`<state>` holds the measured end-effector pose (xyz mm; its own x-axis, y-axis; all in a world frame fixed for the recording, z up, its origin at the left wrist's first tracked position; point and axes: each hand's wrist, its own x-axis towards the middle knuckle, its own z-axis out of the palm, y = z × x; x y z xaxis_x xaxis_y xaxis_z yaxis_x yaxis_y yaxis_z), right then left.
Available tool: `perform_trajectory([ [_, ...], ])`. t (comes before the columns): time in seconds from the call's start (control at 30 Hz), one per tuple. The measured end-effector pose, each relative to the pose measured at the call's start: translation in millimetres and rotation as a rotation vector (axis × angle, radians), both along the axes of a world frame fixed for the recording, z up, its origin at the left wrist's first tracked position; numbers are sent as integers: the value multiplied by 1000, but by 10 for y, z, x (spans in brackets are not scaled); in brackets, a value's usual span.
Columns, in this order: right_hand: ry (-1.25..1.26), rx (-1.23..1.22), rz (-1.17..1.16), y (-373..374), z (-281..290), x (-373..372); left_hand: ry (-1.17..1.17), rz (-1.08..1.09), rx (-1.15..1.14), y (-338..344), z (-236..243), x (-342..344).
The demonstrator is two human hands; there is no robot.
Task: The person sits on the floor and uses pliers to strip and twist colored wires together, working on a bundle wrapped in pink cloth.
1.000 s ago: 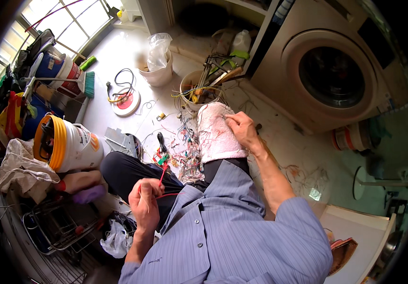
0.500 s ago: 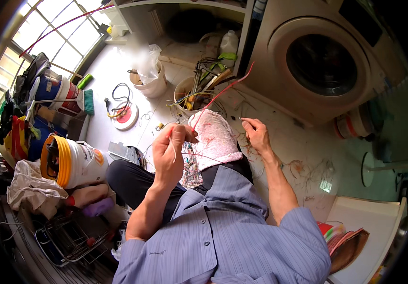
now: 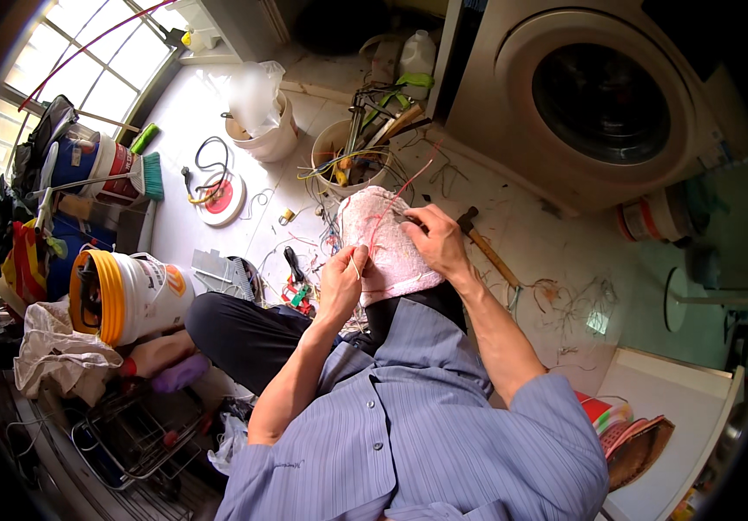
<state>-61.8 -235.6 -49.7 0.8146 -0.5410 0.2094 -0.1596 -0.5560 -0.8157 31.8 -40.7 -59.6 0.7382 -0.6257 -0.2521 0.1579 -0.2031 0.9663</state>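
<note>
My left hand [image 3: 343, 278] is closed on a red wire [image 3: 408, 178], which rises over a pink cloth [image 3: 391, 267] spread on my knee; a pale strand hangs from the fingers. My right hand [image 3: 434, 239] rests on the cloth to the right, closed on a small metal piece [image 3: 402, 214], mostly hidden by its fingers, beside the wire. Loose coloured wires and green-red pieces [image 3: 300, 297] lie on the floor past my left knee. A wooden-handled hammer [image 3: 491, 252] lies on the floor just right of the cloth.
A bucket of tools [image 3: 326, 139] and a bagged bucket [image 3: 261, 139] stand ahead. A white reel [image 3: 230, 208] lies left of them. A yellow-rimmed bucket [image 3: 157, 300], brooms and rags crowd the left. A washing machine [image 3: 504, 122] stands ahead-right; a white open box [image 3: 678, 391] is behind-right.
My left hand came up with the red wire, then lowered onto the cloth. My right hand moved off the cloth and back onto it beside the wire.
</note>
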Motion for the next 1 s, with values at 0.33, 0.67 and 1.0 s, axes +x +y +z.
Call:
perform_trajectory([
  [0.33,93,-219,171,108,-60,266,-174,-18,143,17,137,-4],
  [0.67,41,-240,138,164,-30,222,-152,65,48,226,284,-136],
  [1.0,8,-242,149,137,-93,211,-119,142,-35,641,296,-338],
])
